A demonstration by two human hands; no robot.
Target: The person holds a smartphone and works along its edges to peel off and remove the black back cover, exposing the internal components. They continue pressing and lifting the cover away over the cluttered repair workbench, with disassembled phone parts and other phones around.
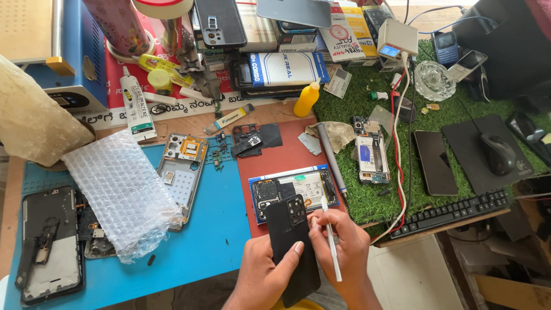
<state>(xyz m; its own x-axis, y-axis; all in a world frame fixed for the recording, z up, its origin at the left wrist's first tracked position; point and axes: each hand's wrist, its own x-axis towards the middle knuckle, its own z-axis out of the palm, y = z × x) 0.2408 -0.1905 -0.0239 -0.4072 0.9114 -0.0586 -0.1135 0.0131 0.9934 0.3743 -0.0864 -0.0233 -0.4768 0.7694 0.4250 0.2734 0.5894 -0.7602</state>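
Observation:
My left hand [264, 275] grips a black phone back cover [293, 247] from its left side, thumb pressed on its face. My right hand [344, 252] holds the cover's right edge and pinches a thin white stick tool [332, 244] between the fingers. The cover has a camera block near its top and tilts toward me over the table's near edge. Just beyond it lies an opened phone [295, 192] with battery and board exposed, resting on a red mat [275, 155].
A blue work mat [212, 229] carries a bubble wrap sheet [117, 192], a silver phone frame [182, 172] and a stripped black phone [49, 244]. A green turf mat [373, 201] holds a circuit board phone [370, 152], dark phone [434, 162], mouse [497, 154] and keyboard [450, 212]. A yellow bottle [306, 99] stands behind.

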